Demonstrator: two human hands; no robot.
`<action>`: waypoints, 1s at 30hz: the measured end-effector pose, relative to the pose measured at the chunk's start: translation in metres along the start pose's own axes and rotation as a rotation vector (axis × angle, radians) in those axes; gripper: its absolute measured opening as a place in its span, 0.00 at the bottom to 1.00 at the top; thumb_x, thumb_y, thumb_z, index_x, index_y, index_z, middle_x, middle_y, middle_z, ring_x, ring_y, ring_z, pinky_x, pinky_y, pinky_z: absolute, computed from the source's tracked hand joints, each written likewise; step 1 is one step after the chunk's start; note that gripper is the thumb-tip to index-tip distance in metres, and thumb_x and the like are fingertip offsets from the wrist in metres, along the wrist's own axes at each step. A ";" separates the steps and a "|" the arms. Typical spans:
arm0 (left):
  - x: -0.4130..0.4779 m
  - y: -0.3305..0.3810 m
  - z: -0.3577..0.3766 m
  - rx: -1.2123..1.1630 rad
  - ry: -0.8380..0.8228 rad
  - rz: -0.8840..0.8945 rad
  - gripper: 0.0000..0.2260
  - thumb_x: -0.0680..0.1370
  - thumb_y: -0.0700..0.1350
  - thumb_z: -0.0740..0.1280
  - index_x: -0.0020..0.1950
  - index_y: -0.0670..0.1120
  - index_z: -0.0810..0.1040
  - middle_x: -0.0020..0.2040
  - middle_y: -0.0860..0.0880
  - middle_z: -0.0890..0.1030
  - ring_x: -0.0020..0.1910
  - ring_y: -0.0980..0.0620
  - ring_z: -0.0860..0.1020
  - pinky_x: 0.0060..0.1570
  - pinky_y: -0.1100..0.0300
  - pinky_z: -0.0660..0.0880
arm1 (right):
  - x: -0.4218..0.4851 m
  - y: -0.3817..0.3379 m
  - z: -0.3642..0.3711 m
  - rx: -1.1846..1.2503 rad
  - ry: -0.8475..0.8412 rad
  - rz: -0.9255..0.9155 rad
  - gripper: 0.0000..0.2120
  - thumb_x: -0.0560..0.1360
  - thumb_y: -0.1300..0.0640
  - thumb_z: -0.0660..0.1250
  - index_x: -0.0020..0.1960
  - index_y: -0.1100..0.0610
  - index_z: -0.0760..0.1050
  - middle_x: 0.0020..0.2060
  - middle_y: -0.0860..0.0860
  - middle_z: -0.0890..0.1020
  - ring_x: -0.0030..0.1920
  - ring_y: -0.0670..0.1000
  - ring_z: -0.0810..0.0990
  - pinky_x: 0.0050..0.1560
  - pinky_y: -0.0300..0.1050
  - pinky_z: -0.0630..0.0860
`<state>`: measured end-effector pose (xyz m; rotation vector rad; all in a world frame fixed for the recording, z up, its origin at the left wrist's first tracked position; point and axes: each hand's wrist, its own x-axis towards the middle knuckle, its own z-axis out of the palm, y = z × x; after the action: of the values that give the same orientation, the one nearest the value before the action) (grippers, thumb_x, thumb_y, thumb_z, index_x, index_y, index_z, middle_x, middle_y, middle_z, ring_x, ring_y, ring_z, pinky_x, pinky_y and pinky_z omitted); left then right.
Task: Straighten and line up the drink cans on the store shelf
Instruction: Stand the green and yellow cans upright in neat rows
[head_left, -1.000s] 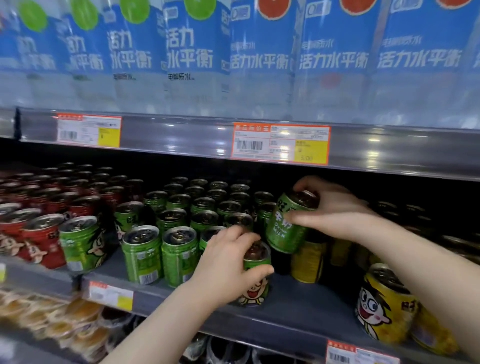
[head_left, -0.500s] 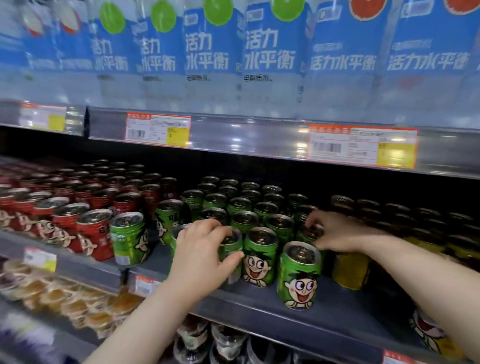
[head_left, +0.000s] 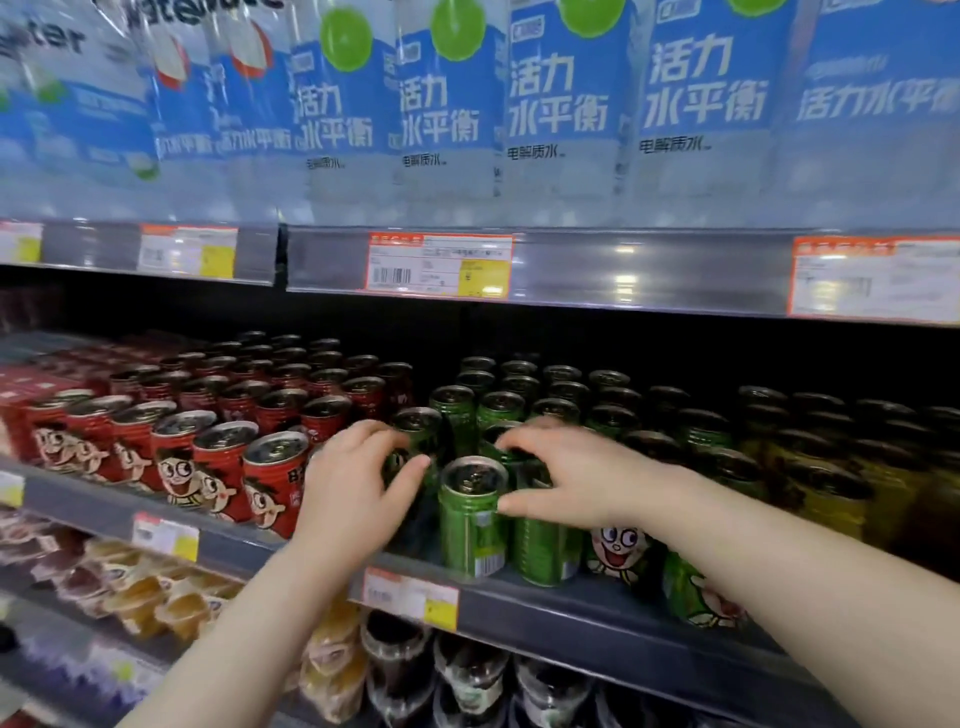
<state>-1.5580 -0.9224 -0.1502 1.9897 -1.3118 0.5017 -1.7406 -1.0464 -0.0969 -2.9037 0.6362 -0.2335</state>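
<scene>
Tall blue-labelled water bottles (head_left: 566, 104) are filling the top shelf, above a grey price rail (head_left: 649, 270). Below it, the can shelf (head_left: 597, 613) is carrying three blocks of drink cans: red cans (head_left: 223, 467) with a cartoon face are standing on the left, green cans (head_left: 561, 395) are crowding the middle, and yellow cans (head_left: 831, 499) are sitting in shadow on the right. Jelly cups (head_left: 171, 608) are lying on the shelf underneath.

Both bare forearms are reaching into the green block. The left hand (head_left: 353, 499) is gripping a second-row green can (head_left: 418, 423), fingers curled round its far side and thumb on the near side. The right hand (head_left: 587, 483) is curling over the top of a ribbed green can (head_left: 543, 551) at the shelf's front edge, its thumb touching the front green can (head_left: 470, 525) that is standing upright just beside it, between the two hands. Further right, a tilted green can (head_left: 691, 597) is leaning near the edge. An orange-framed price tag (head_left: 410, 595) is hanging on the shelf lip below the hands.
</scene>
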 end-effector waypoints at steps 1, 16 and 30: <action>0.002 -0.009 -0.005 0.062 -0.014 -0.020 0.29 0.70 0.65 0.55 0.56 0.45 0.80 0.55 0.47 0.79 0.56 0.44 0.76 0.53 0.50 0.72 | 0.005 -0.007 0.007 -0.019 -0.020 -0.029 0.35 0.71 0.38 0.66 0.73 0.48 0.59 0.71 0.50 0.65 0.69 0.51 0.66 0.68 0.47 0.66; 0.007 -0.022 -0.005 0.026 -0.516 -0.071 0.35 0.72 0.51 0.70 0.74 0.58 0.56 0.76 0.53 0.55 0.73 0.52 0.57 0.73 0.52 0.52 | 0.027 -0.014 0.028 -0.017 -0.093 -0.064 0.38 0.70 0.38 0.66 0.74 0.45 0.54 0.73 0.46 0.62 0.73 0.50 0.58 0.73 0.52 0.57; 0.027 -0.005 -0.021 -0.027 -0.756 -0.102 0.36 0.72 0.42 0.71 0.74 0.55 0.57 0.75 0.53 0.60 0.72 0.55 0.60 0.70 0.62 0.57 | 0.025 -0.011 0.026 -0.012 -0.169 -0.103 0.36 0.73 0.40 0.62 0.75 0.46 0.49 0.76 0.47 0.55 0.76 0.53 0.51 0.74 0.55 0.44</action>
<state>-1.5414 -0.9235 -0.1198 2.3026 -1.6080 -0.3639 -1.7090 -1.0440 -0.1171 -2.9299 0.4622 0.0043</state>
